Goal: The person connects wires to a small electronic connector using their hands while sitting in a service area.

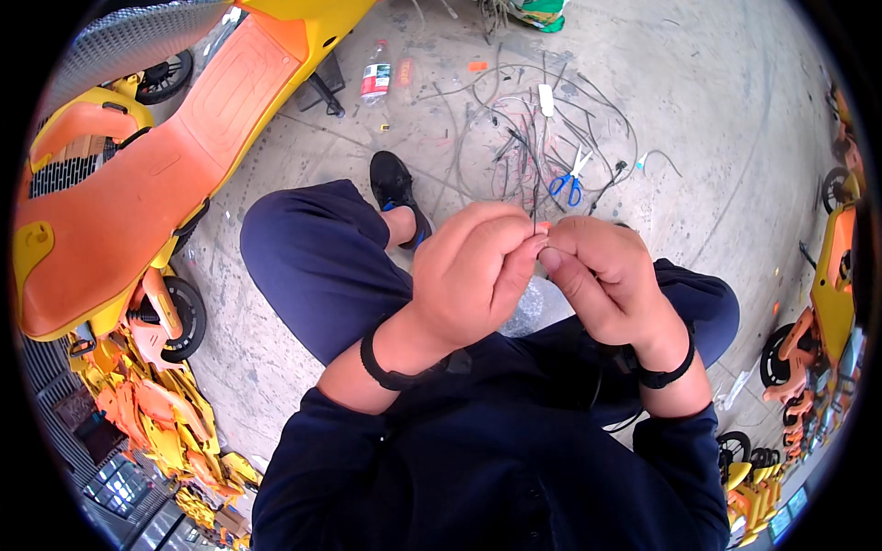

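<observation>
My two hands meet fingertip to fingertip in front of my lap. My left hand [473, 266] is closed in a pinch on a thin dark cable [535, 204], which rises out of the fingertips toward the floor pile. Right beside it, my right hand [602, 275] pinches at the same spot, with thumb against forefinger. A small orange bit shows between the fingertips, too little to name. The exact end of the cable is hidden by the fingers. Beyond the hands spreads a tangle of cut cables [524, 138], and blue-handled scissors [567, 188] lie on it, blades apart.
A plastic bottle with a red label [376, 81] lies on the concrete floor. A white piece [547, 100] rests among the cables. An orange and yellow scooter body [165, 197] stands close at left. Orange and yellow parts [152, 413] are heaped behind it; more scooters [831, 266] line the right.
</observation>
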